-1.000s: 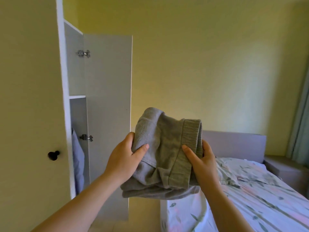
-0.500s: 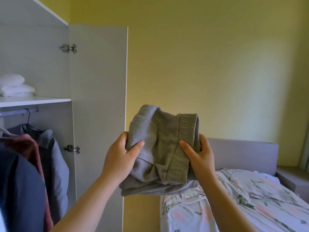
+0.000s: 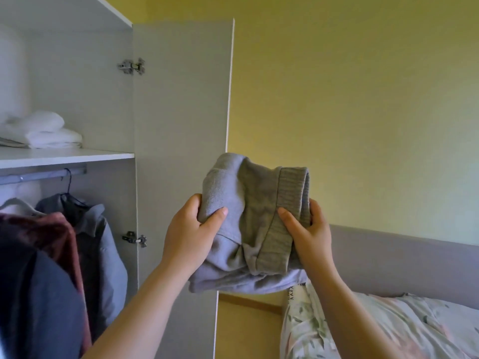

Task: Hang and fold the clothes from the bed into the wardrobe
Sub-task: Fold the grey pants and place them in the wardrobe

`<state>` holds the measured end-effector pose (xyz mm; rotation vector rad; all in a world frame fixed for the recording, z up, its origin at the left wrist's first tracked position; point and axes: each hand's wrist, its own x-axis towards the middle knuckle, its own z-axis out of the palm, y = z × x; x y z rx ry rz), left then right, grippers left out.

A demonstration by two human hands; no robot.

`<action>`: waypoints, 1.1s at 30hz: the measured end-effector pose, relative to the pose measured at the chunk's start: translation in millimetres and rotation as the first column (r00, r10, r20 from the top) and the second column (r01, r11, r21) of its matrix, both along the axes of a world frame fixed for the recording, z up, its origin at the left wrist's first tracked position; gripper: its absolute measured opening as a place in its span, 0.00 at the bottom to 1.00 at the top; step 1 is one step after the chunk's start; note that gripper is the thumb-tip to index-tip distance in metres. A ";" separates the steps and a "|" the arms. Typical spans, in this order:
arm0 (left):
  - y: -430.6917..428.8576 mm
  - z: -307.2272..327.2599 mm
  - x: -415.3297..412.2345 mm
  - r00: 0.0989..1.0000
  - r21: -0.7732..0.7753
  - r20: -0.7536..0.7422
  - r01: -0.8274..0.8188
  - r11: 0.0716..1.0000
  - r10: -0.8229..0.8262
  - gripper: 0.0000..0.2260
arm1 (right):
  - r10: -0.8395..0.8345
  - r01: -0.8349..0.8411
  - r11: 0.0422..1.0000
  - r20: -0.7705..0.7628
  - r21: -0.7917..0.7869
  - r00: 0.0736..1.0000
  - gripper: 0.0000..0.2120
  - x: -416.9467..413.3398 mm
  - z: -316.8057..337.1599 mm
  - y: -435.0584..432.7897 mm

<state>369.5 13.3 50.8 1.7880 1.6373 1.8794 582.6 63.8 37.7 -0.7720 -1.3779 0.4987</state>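
Both hands hold the folded grey sweater point(image 3: 254, 224) up in the air. The left hand point(image 3: 191, 234) and the right hand point(image 3: 308, 234) pinch its sides, beside the open wardrobe point(image 3: 181, 112), above the bed point(image 3: 388, 327).

Yellow wall point(image 3: 363, 99) (softly lit) behind a grey headboard point(image 3: 394, 263).

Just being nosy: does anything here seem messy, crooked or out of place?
Nothing stands out. The left hand and right hand hold a folded grey garment before the open wardrobe; white laundry lies stacked on its shelf, and jackets hang from the rail.
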 end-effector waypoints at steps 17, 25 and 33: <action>102.7 28.5 -133.6 0.901 -0.013 -0.028 -0.433 0.901 0.433 0.13 | 0.476 -0.477 0.878 0.034 0.034 0.879 0.10 -173.3 29.8 198.6; 119.6 49.1 -231.9 0.833 0.065 -0.008 -0.552 0.831 0.554 0.13 | 0.603 -0.604 0.789 0.044 0.110 0.796 0.10 -289.5 58.7 239.0; 113.0 100.2 -321.1 0.720 0.164 -0.082 -0.672 0.722 0.689 0.11 | 0.700 -0.696 0.696 0.048 0.176 0.713 0.10 -407.1 108.9 252.8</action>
